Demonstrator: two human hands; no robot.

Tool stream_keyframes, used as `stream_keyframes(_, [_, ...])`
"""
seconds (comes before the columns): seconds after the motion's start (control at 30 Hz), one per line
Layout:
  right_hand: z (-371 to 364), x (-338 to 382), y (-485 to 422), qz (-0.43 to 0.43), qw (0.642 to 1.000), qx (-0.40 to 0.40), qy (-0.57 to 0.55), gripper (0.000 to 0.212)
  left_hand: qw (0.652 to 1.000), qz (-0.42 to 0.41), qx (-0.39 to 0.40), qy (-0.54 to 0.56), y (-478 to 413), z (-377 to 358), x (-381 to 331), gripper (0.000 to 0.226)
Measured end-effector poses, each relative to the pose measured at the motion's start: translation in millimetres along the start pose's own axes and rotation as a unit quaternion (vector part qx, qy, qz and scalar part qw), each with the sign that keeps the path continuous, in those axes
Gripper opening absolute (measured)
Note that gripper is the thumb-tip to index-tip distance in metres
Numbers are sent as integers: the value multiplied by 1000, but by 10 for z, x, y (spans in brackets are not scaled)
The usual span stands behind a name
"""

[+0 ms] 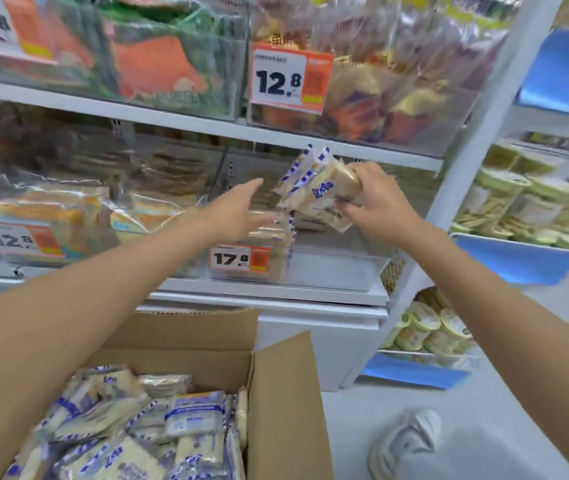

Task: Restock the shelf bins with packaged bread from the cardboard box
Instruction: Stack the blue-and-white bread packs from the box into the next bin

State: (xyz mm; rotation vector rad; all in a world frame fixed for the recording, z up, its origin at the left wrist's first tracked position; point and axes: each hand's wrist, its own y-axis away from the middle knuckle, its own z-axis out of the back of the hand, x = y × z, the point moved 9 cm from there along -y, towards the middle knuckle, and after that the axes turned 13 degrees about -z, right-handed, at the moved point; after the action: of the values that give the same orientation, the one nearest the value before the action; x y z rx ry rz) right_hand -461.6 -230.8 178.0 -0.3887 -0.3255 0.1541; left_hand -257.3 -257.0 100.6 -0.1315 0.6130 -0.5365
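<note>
1. The right hand (376, 199) grips a small bunch of packaged bread (317, 188), fingers and thumb curled round the lower end. The packs are tilted, their blue-and-white sealed edges pointing up and to the left.
2. The left hand (238, 209) is stretched forward with its fingers straight and holds nothing. It is just left of the held packs, in front of the bin's open top.
3. Below both hands stands a clear shelf bin (338, 268) with a "17.8" price tag (239, 259) on its front. A few like packs (276, 233) are stacked at its left side; the right part of its floor shows bare.
4. The bin rests on a white shelf (276, 296). Left of it, another clear bin holds orange-topped loaves behind a "12.8" tag (19, 239).
5. On the shelf above, further clear bins hold bagged goods, blurred.
6. Nearest the camera, the open cardboard box (286, 393) sits on the floor, its flaps up, filled with many more bread packs (158, 427) lying jumbled.
7. A pale shoe (407, 441) shows on the floor right of the box.
</note>
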Motion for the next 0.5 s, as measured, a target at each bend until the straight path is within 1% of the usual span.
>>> stream_keyframes(0.07, [-135,-314,-173,-14,999,1,47,40,998,-19,38,-54,-256,-230,30,78])
stream_keyframes(0.1, [-276,-429,-249,-20,996,14,82,39,993,-24,70,-89,-338,-361,69,75])
stream_keyframes(0.17, [-682,-664,-401,-45,986,62,147,43,979,-24,122,-162,-403,-536,177,73])
stream_keyframes(0.23, [-1149,-865,-511,-63,971,121,194,60,971,-32,124,-204,-398,-567,229,72])
stream_keyframes(0.3, [-1500,-985,-629,-73,959,154,227,81,968,-47,114,-218,-360,-567,206,69])
stream_keyframes(0.33, [-1581,-997,-710,-77,959,149,230,85,967,-55,108,-225,-352,-561,185,68])
stream_keyframes(0.37, [-1606,-975,-799,-81,962,134,222,84,965,-64,101,-233,-354,-552,162,67])
stream_keyframes(0.43, [-1608,-878,-945,-72,972,90,205,84,964,-62,91,-241,-360,-554,177,66])
stream_keyframes(0.5, [-1639,-841,-1010,-69,971,68,219,93,967,-63,75,-237,-368,-549,183,66])
